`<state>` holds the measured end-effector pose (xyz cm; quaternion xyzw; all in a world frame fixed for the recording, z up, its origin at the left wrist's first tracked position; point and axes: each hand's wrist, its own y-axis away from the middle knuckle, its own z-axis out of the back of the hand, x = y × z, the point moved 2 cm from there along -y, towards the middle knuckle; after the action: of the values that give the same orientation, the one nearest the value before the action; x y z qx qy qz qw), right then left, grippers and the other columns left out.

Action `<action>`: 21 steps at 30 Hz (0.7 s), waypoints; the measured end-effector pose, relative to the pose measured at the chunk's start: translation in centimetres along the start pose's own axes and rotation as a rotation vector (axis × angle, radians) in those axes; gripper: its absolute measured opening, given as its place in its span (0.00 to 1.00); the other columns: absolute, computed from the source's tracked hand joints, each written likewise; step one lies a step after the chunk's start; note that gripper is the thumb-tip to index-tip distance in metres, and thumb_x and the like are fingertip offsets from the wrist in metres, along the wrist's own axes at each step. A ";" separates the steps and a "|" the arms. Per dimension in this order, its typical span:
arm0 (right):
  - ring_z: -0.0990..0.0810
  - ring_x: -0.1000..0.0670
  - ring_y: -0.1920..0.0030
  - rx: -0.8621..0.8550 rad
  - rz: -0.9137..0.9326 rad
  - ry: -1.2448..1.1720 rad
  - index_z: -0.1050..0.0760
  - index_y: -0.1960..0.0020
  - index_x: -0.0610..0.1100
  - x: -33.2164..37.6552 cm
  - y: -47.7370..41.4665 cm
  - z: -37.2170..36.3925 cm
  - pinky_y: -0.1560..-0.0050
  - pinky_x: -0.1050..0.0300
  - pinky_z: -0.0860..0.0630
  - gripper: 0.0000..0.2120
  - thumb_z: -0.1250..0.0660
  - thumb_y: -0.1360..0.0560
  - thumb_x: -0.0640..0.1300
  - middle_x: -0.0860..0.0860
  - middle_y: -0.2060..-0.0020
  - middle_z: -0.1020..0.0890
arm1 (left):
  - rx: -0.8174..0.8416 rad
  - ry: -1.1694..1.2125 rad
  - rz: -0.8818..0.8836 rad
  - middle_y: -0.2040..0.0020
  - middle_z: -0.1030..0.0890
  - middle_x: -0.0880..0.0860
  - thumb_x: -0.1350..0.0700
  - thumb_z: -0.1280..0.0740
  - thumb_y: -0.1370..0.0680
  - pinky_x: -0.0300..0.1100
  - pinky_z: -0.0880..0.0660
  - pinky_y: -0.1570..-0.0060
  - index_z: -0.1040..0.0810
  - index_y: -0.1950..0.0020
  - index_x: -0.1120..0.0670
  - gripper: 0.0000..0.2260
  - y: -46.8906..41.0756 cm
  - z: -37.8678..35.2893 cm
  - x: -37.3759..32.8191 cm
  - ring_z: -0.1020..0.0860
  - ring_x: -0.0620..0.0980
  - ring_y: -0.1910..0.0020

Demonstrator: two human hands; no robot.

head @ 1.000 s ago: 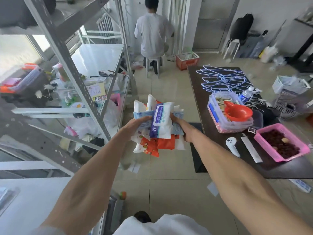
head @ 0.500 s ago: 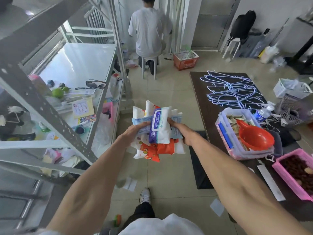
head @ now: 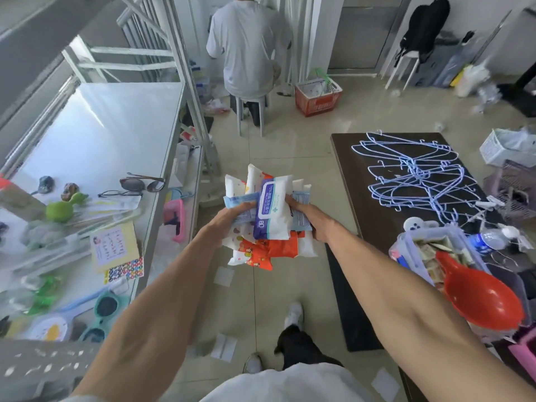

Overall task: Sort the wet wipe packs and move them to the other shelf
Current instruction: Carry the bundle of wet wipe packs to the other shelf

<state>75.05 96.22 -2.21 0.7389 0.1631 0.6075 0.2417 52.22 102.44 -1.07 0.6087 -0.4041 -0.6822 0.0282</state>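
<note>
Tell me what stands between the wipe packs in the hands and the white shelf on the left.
Nothing visible: only open floor separates the wipe packs from the white shelf, though sunglasses lie near its edge.

The wipe packs (head: 272, 211) are soft plastic, thin and crinkly, and the white one on top shines a little. The shelf board (head: 101, 134) is smooth, white and glossy, and its posts (head: 190, 91) are grey painted metal. The floor (head: 290, 158) is smooth, shiny tile. The table (head: 348, 175) is dark and matt. The hangers (head: 406, 166) on it are thin wire with a blue coat. The scoop (head: 490, 306) is glossy red plastic. The seated person's shirt (head: 246, 44) is soft, matt cloth.
</note>
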 end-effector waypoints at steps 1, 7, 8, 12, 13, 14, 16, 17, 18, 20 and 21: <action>0.13 0.42 0.48 0.009 -0.004 0.000 0.19 0.37 0.43 0.8 -1.5 0.5 0.52 0.48 0.17 0.47 0.17 0.49 0.67 0.41 0.45 0.14 | -0.010 -0.007 0.008 0.43 0.14 0.58 0.36 0.25 0.30 0.60 0.19 0.42 0.20 0.35 0.53 0.30 -1.3 0.2 -0.8 0.15 0.63 0.45; 0.12 0.45 0.55 0.057 -0.003 -0.007 0.18 0.42 0.44 7.5 -10.0 3.7 0.56 0.51 0.16 0.30 0.22 0.38 0.62 0.41 0.45 0.14 | -0.051 0.018 0.031 0.44 0.14 0.60 0.40 0.28 0.24 0.47 0.17 0.62 0.19 0.36 0.55 0.24 -9.2 0.3 -7.6 0.14 0.56 0.58; 0.12 0.46 0.56 0.066 0.001 -0.009 0.18 0.42 0.44 8.8 -11.2 4.3 0.57 0.52 0.16 0.29 0.23 0.37 0.61 0.41 0.45 0.14 | -0.066 0.010 0.020 0.44 0.14 0.59 0.39 0.28 0.25 0.49 0.17 0.58 0.19 0.37 0.54 0.24 -10.4 0.3 -8.9 0.14 0.57 0.57; 0.12 0.46 0.57 0.091 0.025 -0.004 0.19 0.42 0.44 14.0 -16.0 6.1 0.59 0.53 0.16 0.28 0.23 0.35 0.59 0.42 0.47 0.13 | -0.143 0.005 0.014 0.49 0.12 0.55 0.38 0.26 0.27 0.55 0.17 0.47 0.18 0.40 0.52 0.22 -14.9 0.6 -14.0 0.13 0.58 0.52; 0.12 0.46 0.58 0.102 0.026 -0.002 0.19 0.43 0.44 15.2 -17.1 6.4 0.59 0.53 0.16 0.25 0.24 0.34 0.59 0.43 0.49 0.12 | -0.158 0.013 0.012 0.52 0.12 0.53 0.40 0.27 0.25 0.52 0.15 0.52 0.19 0.41 0.51 0.20 -15.8 0.7 -15.2 0.13 0.56 0.56; 0.12 0.47 0.58 0.116 0.025 0.000 0.18 0.44 0.45 16.3 -18.2 6.6 0.60 0.53 0.16 0.22 0.25 0.31 0.58 0.43 0.50 0.12 | -0.163 0.034 0.009 0.54 0.11 0.53 0.41 0.28 0.24 0.49 0.15 0.58 0.19 0.41 0.52 0.18 -16.6 0.8 -16.3 0.13 0.54 0.59; 0.12 0.47 0.59 0.136 0.006 0.008 0.18 0.46 0.45 18.0 -20.4 6.9 0.62 0.54 0.16 0.15 0.29 0.25 0.55 0.45 0.53 0.12 | -0.185 0.051 0.020 0.58 0.11 0.51 0.43 0.29 0.22 0.45 0.16 0.65 0.20 0.43 0.52 0.15 -18.2 1.3 -18.1 0.13 0.52 0.63; 0.12 0.48 0.59 0.141 -0.003 0.012 0.18 0.46 0.46 18.8 -21.5 7.0 0.62 0.55 0.16 0.14 0.29 0.23 0.55 0.45 0.53 0.12 | -0.191 0.062 0.021 0.59 0.12 0.51 0.44 0.29 0.22 0.44 0.17 0.68 0.20 0.45 0.51 0.13 -18.9 1.5 -18.8 0.13 0.52 0.64; 0.12 0.48 0.59 0.145 -0.009 0.018 0.18 0.46 0.46 19.5 -22.6 7.1 0.61 0.54 0.16 0.14 0.29 0.24 0.55 0.45 0.53 0.12 | -0.196 0.072 0.018 0.60 0.12 0.51 0.44 0.29 0.21 0.44 0.18 0.69 0.20 0.45 0.51 0.12 -19.6 1.9 -19.5 0.13 0.51 0.65; 0.12 0.47 0.57 0.154 -0.017 0.044 0.18 0.45 0.46 20.8 -25.0 7.0 0.59 0.54 0.16 0.18 0.27 0.28 0.57 0.45 0.51 0.12 | -0.212 0.079 0.017 0.59 0.12 0.52 0.44 0.29 0.22 0.43 0.18 0.70 0.19 0.41 0.53 0.16 -21.4 2.8 -20.5 0.13 0.51 0.65; 0.12 0.47 0.57 0.159 -0.019 0.059 0.18 0.44 0.46 21.4 -26.4 6.9 0.57 0.54 0.16 0.21 0.25 0.30 0.59 0.45 0.49 0.12 | -0.222 0.076 0.022 0.59 0.12 0.52 0.44 0.29 0.22 0.42 0.19 0.70 0.19 0.39 0.54 0.18 -22.4 3.5 -21.0 0.13 0.51 0.66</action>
<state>87.64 128.49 -0.36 0.7361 0.2246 0.6117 0.1830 64.83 130.41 2.50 0.6227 -0.3315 -0.6989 0.1180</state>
